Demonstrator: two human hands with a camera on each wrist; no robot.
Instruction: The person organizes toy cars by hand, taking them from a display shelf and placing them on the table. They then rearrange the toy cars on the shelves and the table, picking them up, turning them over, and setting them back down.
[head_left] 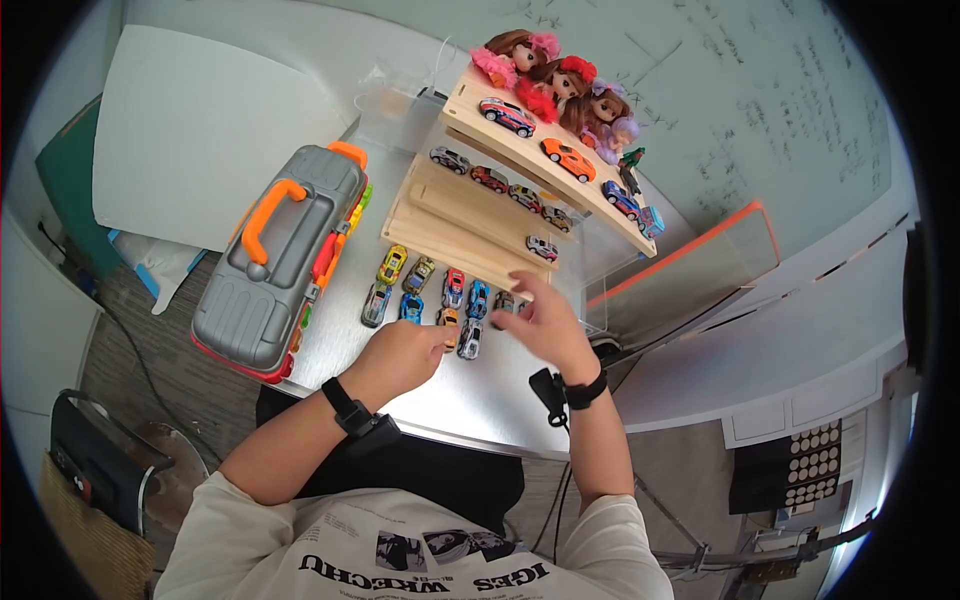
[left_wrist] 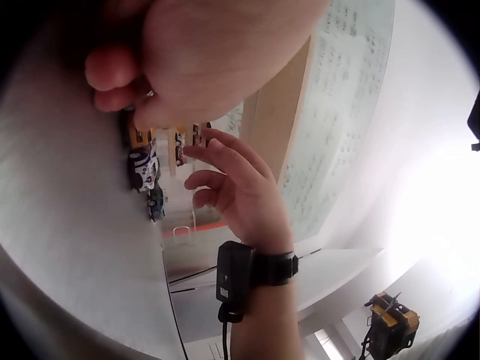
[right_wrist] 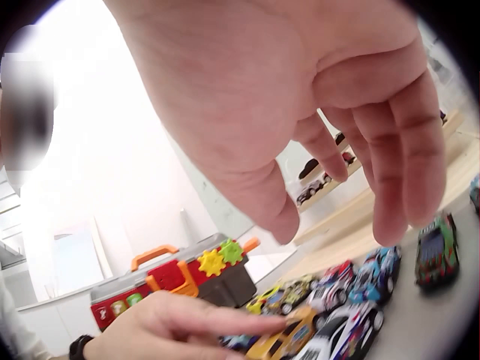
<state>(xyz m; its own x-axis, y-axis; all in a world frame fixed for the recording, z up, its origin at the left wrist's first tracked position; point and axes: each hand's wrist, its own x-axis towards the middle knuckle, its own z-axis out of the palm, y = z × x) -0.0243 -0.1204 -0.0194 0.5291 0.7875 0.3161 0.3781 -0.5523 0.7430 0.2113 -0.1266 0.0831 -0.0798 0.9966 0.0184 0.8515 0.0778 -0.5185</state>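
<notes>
With its fingertips at the orange toy car [head_left: 447,317], my left hand [head_left: 393,358] pinches it at the near side of a group of toy cars. A white patterned toy car [head_left: 470,340] stands beside it on the right. My right hand [head_left: 545,325] hovers with loosely spread fingers and nothing in it, over the right end of the group. Under its fingers is a dark green-and-red toy car [right_wrist: 436,253]. Behind the orange car stand a red-and-white toy car [head_left: 453,288] and a blue toy car [head_left: 478,298]. A yellow toy car [head_left: 392,264] is at the left end.
A tiered wooden shelf [head_left: 425,222] behind the cars bears several more toy cars and, on top, dolls [head_left: 565,82]. To the left lies a grey toolbox [head_left: 275,260] with an orange handle. The metal table's front edge [head_left: 440,440] is close to my body.
</notes>
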